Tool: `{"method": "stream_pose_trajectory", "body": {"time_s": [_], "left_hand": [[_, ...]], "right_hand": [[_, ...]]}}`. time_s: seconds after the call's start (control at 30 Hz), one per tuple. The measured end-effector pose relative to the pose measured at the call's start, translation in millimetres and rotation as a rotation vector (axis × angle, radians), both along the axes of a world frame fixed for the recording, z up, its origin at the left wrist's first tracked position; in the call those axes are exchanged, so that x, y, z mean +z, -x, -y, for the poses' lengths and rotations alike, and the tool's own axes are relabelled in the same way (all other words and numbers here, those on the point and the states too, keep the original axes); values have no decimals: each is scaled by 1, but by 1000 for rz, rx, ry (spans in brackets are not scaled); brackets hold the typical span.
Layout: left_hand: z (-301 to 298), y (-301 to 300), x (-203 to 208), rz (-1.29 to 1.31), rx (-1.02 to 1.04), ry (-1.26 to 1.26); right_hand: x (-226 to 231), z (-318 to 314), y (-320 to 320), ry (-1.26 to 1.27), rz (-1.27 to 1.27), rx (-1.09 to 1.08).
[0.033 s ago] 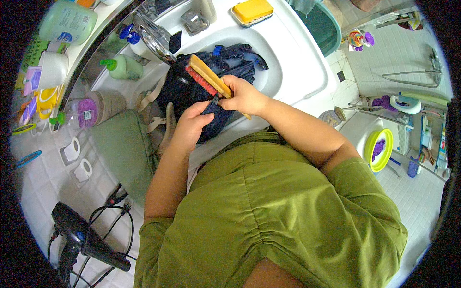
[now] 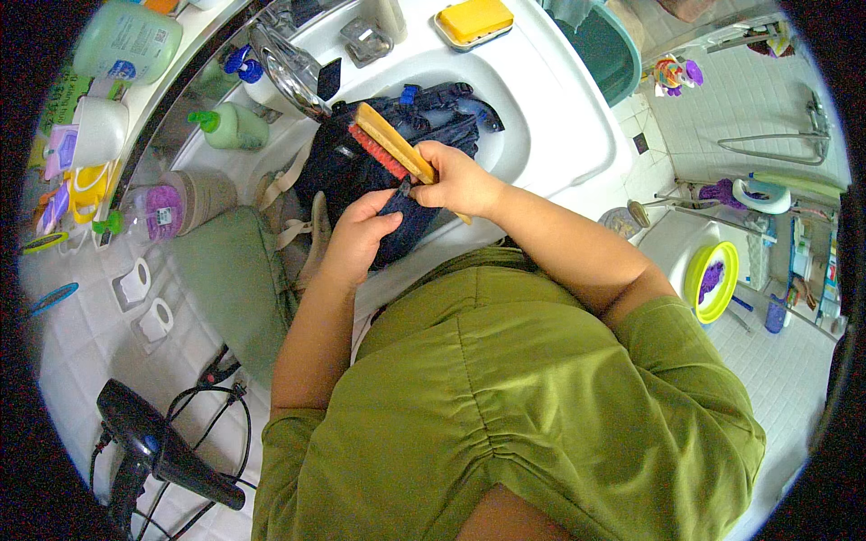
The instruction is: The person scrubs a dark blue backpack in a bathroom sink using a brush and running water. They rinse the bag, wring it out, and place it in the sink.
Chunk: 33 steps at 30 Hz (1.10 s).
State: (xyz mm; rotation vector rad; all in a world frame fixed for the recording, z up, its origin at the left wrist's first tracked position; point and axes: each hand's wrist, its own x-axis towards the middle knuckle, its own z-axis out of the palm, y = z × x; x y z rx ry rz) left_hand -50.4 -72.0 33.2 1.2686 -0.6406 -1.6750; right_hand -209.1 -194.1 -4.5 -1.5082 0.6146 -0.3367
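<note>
Lying in white sink [image 2: 577, 117] — tiled bathroom [image 2: 722, 117] — dark backpack [image 2: 334, 167] in left grip [image 2: 361, 236], brush [image 2: 388, 135] in right grip [image 2: 462, 185].

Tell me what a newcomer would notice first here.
First, probably the wooden brush with red bristles in the right hand, over a dark blue bag in the white sink, while the left hand pinches the bag's cloth. Next, the wide green shirt across the lower middle and the black hair dryer at lower left.
</note>
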Motion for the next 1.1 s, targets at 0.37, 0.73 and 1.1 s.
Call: {"method": "stream_pose_trajectory", "body": {"time_s": [0.37, 0.73, 1.1], "left_hand": [[-1, -1, 3, -10, 20, -37], [-1, -1, 3, -39, 28, -28], [-2, 0, 4, -3, 25, -53]], "right_hand": [[3, 1, 1, -52, -19, -27], [3, 0, 2, -54, 25, 27], [5, -2, 0, -30, 38, 25]]}}
